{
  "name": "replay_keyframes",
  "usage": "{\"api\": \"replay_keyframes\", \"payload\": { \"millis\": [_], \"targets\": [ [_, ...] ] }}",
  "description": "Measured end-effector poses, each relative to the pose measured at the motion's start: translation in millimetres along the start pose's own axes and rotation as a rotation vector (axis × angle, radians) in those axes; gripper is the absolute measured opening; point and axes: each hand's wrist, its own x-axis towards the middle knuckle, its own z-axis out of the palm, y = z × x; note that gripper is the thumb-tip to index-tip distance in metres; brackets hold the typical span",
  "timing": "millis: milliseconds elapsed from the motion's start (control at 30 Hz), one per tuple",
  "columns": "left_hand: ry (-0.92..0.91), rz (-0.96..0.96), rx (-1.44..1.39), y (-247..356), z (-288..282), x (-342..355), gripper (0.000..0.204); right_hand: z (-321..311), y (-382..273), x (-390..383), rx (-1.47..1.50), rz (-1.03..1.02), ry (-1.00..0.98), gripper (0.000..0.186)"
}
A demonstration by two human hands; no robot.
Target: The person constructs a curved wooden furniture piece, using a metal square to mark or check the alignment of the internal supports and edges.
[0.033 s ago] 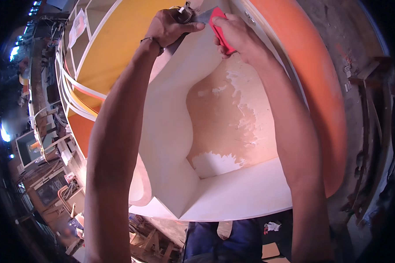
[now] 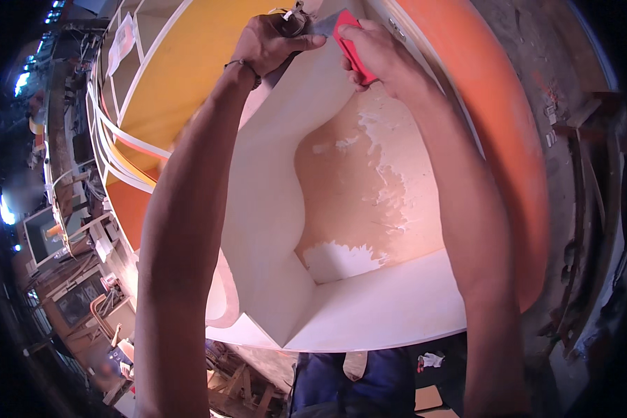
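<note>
In my right hand (image 2: 376,52) is a scraper with a red handle (image 2: 355,52), gripped with the fingers wrapped round it. Its grey blade (image 2: 325,25) points left toward my left hand (image 2: 268,45). The left fingers are curled round a dark, partly hidden object with a greyish lump on top (image 2: 294,19), whose kind I cannot make out. My left thumb reaches out close to the blade; whether they touch is unclear. Both hands are above the far end of a white, curved-walled compartment (image 2: 265,188). Ragged white patches lie on its tan floor (image 2: 345,184).
An orange curved panel (image 2: 508,153) borders the compartment on the right. At the left stand a yellow panel (image 2: 181,63) and white curved strips (image 2: 115,150). Wood scraps (image 2: 247,390) lie on the ground below, with more workshop clutter at the far left.
</note>
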Motion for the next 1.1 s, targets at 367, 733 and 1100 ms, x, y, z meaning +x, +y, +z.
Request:
{"api": "replay_keyframes", "payload": {
  "millis": [367,733,1100],
  "targets": [
    [0.083,-0.007,-0.101,-21,4,1,0.054,-1,-27,27,-0.180,0.094,-0.107,0.027],
    [0.359,-0.058,-0.324,8,-14,-62,0.065,34,-18,-17,-0.041,-0.025,-0.355,0.030],
    [0.416,-0.706,-0.464,109,24,-530,0.019,31,146,-342,0.311,0.543,-0.203,0.027]
  ]
}}
